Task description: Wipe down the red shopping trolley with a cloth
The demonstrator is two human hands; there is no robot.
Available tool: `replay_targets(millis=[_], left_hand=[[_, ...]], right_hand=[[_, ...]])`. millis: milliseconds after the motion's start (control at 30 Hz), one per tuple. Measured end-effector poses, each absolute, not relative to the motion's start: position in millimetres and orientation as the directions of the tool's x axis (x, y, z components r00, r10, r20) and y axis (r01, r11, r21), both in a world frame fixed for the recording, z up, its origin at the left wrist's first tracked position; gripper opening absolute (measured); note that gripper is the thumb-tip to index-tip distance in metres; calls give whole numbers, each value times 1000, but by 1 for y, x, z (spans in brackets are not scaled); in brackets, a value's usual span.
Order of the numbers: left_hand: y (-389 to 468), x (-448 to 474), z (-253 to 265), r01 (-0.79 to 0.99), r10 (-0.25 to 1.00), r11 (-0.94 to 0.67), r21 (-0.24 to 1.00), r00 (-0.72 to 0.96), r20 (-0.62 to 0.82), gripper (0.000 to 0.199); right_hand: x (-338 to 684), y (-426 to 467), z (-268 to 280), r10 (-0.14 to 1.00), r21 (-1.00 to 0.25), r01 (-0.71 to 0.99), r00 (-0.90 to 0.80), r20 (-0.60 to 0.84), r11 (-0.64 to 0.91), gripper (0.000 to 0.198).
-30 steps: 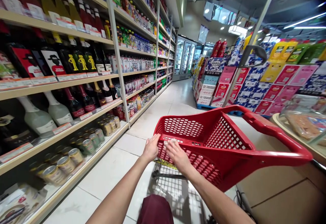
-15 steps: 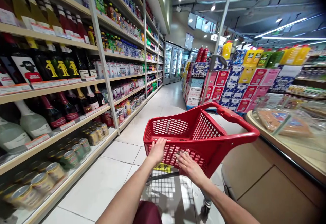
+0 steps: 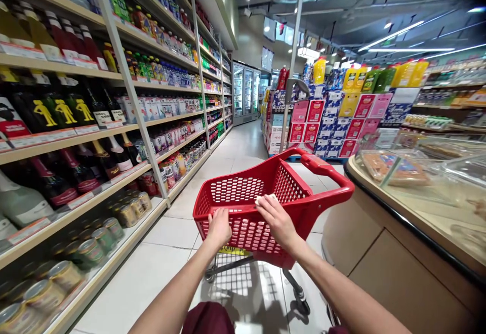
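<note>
Red plastic forms the basket of the shopping cart; where does it stand?

On pale floor tiles, directly before the person, between drinks shelves at left and a curved counter at right. Its handle lies on the counter side.

How is the left hand disposed?

Its fingers bend over the near rim, gripping it toward the end away from the handle.

And the right hand?

Farther along the same side, its fingers close over a small white wad at the rim. The wad's material cannot be told.

What occupies the background?

Stacked cartons topped with yellow and green bottles; deeper along the aisle, glass-doored coolers.
</note>
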State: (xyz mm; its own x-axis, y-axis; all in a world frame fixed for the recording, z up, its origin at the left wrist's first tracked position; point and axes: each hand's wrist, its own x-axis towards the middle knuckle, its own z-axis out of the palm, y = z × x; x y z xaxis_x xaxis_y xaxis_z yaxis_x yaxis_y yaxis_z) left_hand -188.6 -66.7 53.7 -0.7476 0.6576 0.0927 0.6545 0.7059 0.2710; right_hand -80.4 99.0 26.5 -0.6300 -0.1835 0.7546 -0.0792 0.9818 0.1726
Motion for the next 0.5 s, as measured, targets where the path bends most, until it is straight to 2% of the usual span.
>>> replay_targets(millis=[167,267,333,367,433,500], left_hand=[[-49,-165,45,739,736,650,179,-670,94,74],[-46,-159,41,761,749,637,126,-649,134,71],[-39,-152,41,769,751,628,120,-639,163,70],[-33,-147,42,777,757,616,133,-630,172,71],[-20,-136,45,785,767,593,180,-618,172,73],[-11,-128,49,780,767,588,214,-622,157,72]], right_hand=[[-72,129,66,-92,203,77,-699,709,976,31],[-27,185,82,83,128,272,-647,758,954,26],[-6,206,87,198,41,399,-538,819,916,24],[-2,206,86,220,9,413,-502,836,911,25],[-7,189,76,175,6,329,-518,838,944,29],[-19,166,63,42,66,156,-604,796,986,34]])
